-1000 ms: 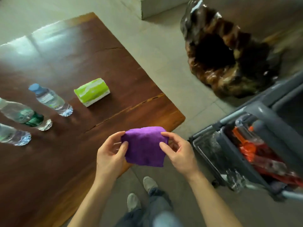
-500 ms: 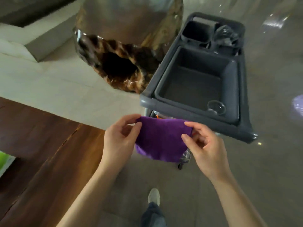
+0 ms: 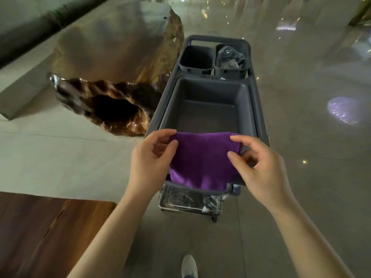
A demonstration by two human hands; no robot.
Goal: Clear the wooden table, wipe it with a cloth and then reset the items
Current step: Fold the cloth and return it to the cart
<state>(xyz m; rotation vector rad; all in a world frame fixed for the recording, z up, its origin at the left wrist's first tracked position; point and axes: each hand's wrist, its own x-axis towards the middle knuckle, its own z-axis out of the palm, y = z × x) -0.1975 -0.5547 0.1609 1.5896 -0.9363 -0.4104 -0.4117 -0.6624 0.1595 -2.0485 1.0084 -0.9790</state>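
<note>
A folded purple cloth (image 3: pixel 202 159) is stretched between my two hands over the near end of a grey cart (image 3: pixel 166 105). My left hand (image 3: pixel 150 163) pinches its left edge and my right hand (image 3: pixel 259 167) pinches its right edge. The cloth hangs over the near rim of the cart's large grey tub (image 3: pixel 206 113), hiding that rim. Only a corner of the wooden table (image 3: pixel 46 231) shows, at the lower left; the bottles and the tissue pack are out of view.
Two small bins sit at the cart's far end, one empty (image 3: pixel 195 57), one holding a crumpled bag (image 3: pixel 230 57). A glossy carved wood stump (image 3: pixel 112 93) stands left of the cart. My shoe (image 3: pixel 188 266) is on the polished stone floor.
My view has swung from the table to the cart. Both hands have carried the purple cloth forward until it hangs over the tub's near rim. The bottles and tissue pack left the view.
</note>
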